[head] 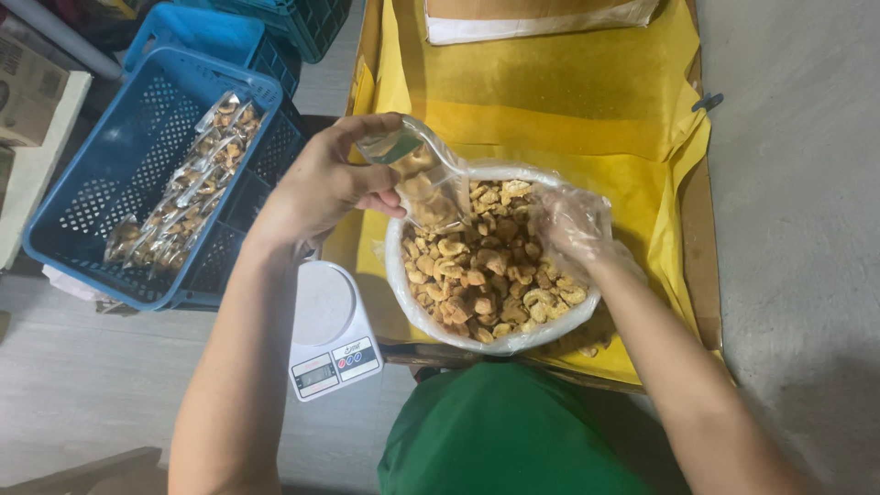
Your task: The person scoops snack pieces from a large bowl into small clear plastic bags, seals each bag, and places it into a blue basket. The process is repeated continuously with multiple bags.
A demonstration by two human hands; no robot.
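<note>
While the left hand (321,188) pinches a small clear plastic pouch (423,179) by its upper edge, holding it tilted over the near rim of the round white bowl lined with clear plastic (403,284), the right hand (568,225), covered by a loose transparent plastic glove, rests in the heap of golden-brown fried snack pieces (486,270). The pouch already holds a few pieces, so filling looks to be the step in hand; judging from that, the next move calls for keeping the pouch mouth open and steady above the bowl. Below the left wrist sits a white digital kitchen scale (332,330); farther left, a blue perforated plastic crate (101,183) holds filled pouches. Whether the gloved fingers grip any pieces cannot be told: the crumpled glove blurs them. The yellow sheet (568,101) beyond both hands runs out of view.
</note>
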